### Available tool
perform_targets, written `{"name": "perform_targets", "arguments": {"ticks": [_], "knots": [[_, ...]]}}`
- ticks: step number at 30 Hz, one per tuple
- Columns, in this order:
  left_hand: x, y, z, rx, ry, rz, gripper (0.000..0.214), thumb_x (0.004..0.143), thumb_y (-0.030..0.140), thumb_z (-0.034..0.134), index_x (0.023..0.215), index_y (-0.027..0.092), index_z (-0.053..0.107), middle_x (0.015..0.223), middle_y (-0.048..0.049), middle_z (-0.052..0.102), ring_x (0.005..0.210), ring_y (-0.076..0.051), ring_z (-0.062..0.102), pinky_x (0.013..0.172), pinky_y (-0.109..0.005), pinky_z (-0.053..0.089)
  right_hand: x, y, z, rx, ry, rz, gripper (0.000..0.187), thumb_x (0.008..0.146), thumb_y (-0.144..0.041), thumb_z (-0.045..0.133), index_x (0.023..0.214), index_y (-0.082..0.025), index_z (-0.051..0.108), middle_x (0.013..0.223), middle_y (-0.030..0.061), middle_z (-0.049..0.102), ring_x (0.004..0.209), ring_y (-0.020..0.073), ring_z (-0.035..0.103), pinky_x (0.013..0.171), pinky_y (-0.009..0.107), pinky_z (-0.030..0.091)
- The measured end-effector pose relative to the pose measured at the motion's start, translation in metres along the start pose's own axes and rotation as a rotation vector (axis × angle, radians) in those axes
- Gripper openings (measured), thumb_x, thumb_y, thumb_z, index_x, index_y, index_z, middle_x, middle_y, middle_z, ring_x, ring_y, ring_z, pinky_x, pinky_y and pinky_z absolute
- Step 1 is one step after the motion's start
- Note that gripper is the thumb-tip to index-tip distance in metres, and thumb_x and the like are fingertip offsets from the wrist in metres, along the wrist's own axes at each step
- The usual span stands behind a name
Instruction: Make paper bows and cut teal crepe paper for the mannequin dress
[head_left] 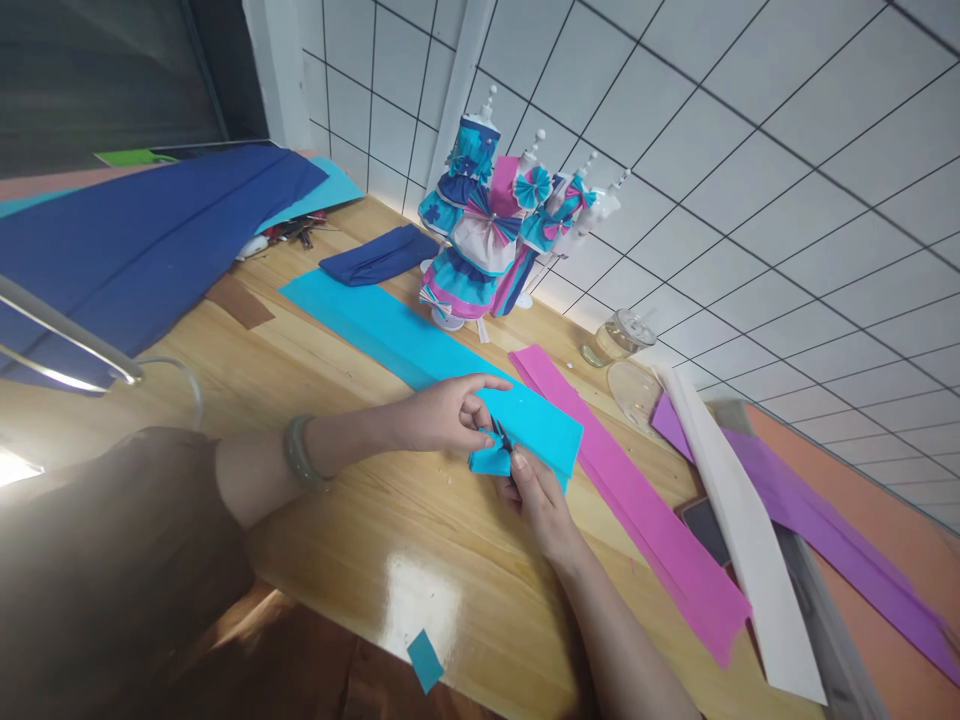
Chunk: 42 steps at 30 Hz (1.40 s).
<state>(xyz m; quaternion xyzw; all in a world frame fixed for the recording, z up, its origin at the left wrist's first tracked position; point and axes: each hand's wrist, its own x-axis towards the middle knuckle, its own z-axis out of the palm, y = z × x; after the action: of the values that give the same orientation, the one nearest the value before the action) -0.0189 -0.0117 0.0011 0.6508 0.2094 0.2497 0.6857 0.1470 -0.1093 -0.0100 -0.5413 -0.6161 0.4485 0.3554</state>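
Observation:
Between thumb and fingers, my left hand (444,415) pinches a small folded piece of bright blue crepe paper (489,460); its index finger is stretched out. My right hand (538,502) is closed around small scissors (501,432), whose dark blades point up and left at the blue piece. The scissors' handles are hidden in the right fingers. Just beyond both hands a long bright blue paper strip (390,335) lies on the wooden table (352,560). To the right of them runs a pink strip (637,500).
Small dress forms in paper dresses (480,225) stand by the tiled wall. A lidded glass jar (619,338) is right of them. White (739,510) and purple strips (832,560) lie far right, a dark blue sheet (142,250) left. One teal scrap (425,661) rests at the near edge.

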Motion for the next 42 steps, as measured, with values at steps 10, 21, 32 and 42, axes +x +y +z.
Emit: {"name": "perform_targets", "arguments": {"ticks": [10, 21, 32, 42], "knots": [[0.0, -0.001, -0.002, -0.003, 0.017, 0.011, 0.065, 0.066, 0.019, 0.062, 0.124, 0.018, 0.033, 0.072, 0.0024, 0.053, 0.06, -0.009, 0.051, 0.054, -0.022, 0.041, 0.001, -0.001, -0.003, -0.125, 0.001, -0.033, 0.038, 0.091, -0.042, 0.025, 0.06, -0.02, 0.033, 0.054, -0.0041, 0.033, 0.05, 0.0102, 0.03, 0.048, 0.026, 0.024], [0.001, -0.001, -0.003, -0.001, 0.032, 0.014, 0.066, 0.065, 0.02, 0.063, 0.125, 0.018, 0.033, 0.071, 0.0022, 0.054, 0.061, -0.009, 0.052, 0.057, -0.022, 0.041, 0.001, -0.002, -0.002, -0.117, -0.001, -0.027, 0.039, 0.09, -0.043, 0.025, 0.06, -0.02, 0.032, 0.054, -0.0045, 0.03, 0.049, 0.0101, 0.028, 0.047, 0.026, 0.023], [0.002, -0.004, 0.001, -0.048, 0.07, 0.024, 0.064, 0.067, 0.024, 0.063, 0.124, 0.018, 0.034, 0.072, 0.0027, 0.049, 0.06, -0.008, 0.047, 0.054, -0.021, 0.038, 0.003, 0.006, 0.0, -0.041, 0.061, 0.014, 0.042, 0.089, -0.048, 0.025, 0.058, -0.021, 0.031, 0.052, -0.0043, 0.029, 0.047, 0.0099, 0.027, 0.045, 0.026, 0.022], [0.005, -0.013, 0.004, -0.071, 0.081, 0.028, 0.063, 0.067, 0.026, 0.064, 0.123, 0.018, 0.036, 0.065, 0.0056, 0.044, 0.055, -0.006, 0.041, 0.052, -0.02, 0.033, 0.004, 0.008, 0.002, 0.0, 0.119, 0.024, 0.043, 0.088, -0.049, 0.026, 0.056, -0.021, 0.031, 0.051, -0.0043, 0.029, 0.046, 0.0099, 0.026, 0.044, 0.026, 0.022]]}}
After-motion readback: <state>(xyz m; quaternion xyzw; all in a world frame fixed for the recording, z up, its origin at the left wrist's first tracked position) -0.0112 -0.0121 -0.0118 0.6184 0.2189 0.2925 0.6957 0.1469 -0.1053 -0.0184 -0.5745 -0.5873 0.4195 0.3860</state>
